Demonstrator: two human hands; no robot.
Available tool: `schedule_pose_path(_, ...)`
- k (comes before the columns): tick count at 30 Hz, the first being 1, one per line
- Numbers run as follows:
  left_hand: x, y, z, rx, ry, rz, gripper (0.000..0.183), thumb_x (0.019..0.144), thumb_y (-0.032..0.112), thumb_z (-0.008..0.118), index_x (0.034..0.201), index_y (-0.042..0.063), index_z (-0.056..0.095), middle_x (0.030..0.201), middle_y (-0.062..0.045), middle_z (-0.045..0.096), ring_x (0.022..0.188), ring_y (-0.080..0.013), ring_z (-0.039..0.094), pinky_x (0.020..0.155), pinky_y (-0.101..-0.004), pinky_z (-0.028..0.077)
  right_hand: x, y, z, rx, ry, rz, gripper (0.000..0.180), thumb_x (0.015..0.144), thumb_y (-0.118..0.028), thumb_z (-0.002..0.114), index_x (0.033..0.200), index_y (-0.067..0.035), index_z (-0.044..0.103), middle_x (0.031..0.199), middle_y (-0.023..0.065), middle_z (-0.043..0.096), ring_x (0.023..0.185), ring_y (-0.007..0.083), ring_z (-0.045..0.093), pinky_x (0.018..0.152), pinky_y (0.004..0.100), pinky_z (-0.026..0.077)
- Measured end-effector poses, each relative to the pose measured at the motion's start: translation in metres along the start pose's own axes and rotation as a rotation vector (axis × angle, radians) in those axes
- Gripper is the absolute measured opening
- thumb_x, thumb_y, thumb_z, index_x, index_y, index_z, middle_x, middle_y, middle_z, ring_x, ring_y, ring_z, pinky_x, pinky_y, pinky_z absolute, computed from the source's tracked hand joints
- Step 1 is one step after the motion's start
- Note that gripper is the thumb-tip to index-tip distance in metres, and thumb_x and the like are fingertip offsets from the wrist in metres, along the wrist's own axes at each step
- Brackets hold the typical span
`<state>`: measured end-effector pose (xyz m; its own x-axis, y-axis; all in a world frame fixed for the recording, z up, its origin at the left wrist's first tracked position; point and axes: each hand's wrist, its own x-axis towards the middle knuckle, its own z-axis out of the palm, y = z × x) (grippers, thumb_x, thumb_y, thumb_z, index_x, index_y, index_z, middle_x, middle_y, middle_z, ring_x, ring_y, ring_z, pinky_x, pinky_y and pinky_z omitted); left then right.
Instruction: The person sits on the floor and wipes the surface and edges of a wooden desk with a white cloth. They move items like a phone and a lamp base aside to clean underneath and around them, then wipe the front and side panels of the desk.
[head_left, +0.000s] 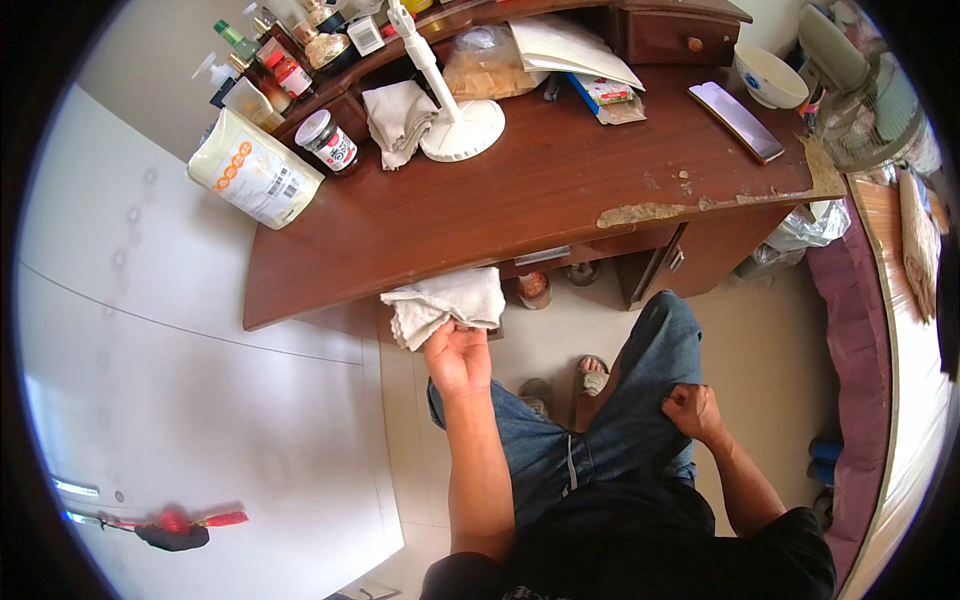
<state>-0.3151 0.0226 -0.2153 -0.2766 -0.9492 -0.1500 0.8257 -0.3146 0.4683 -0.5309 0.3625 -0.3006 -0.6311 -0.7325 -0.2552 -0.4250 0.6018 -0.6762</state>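
Observation:
My left hand (459, 361) is palm up at the front edge of the wooden desk (450, 217), its fingers curled around the near edge of a folded off-white cloth (454, 300). Part of the cloth hides my fingertips, and a brown wooden edge shows just beneath it. On my jeans-covered thigh rests my right hand (694, 412), fingers curled in and no object visible in it. A second folded cloth (400, 120) lies on the desk against the white round-based stand (465, 131).
At the desk's left are a pouch (255, 169) and a lidded jar (328, 142). A phone (736, 121) and a bowl (771, 75) lie right, near a fan (870, 112). Beneath, a jar (533, 290) stands on the floor by a cabinet door (701, 255).

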Motion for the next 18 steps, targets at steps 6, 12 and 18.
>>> schedule_pose_path(6,0.004,0.003,0.004,0.132,-0.001,0.189,0.053,0.093,-0.002,0.061,0.144,0.008,0.052,0.142,-0.009,0.059,0.131,-0.0257,0.056,0.114,-0.0497,0.047,-0.001,0.009,0.000,0.009,0.003,0.013,0.025,0.079,-0.024,0.074,0.075,0.000,0.069,0.074,0.0209,0.069,0.070,0.0357,0.072,0.066,0.0451,0.056)
schedule_pose_path(12,0.011,-0.039,0.052,0.587,0.107,0.465,0.081,0.087,0.000,0.074,0.154,0.009,0.031,0.154,-0.011,0.044,0.139,-0.0258,0.048,0.114,-0.0446,0.046,0.001,0.009,0.000,0.020,-0.016,0.012,0.025,0.080,-0.027,0.074,0.077,-0.002,0.072,0.074,0.0195,0.070,0.071,0.0353,0.072,0.067,0.0442,0.057)
schedule_pose_path(18,0.022,-0.035,0.069,0.690,0.352,0.437,0.071,0.091,0.003,0.074,0.149,0.004,0.034,0.150,-0.017,0.048,0.132,-0.0277,0.056,0.107,-0.0426,0.053,0.001,0.012,-0.002,0.036,-0.032,0.029,0.026,0.080,-0.028,0.075,0.079,-0.002,0.073,0.074,0.0190,0.071,0.070,0.0338,0.072,0.067,0.0436,0.057)
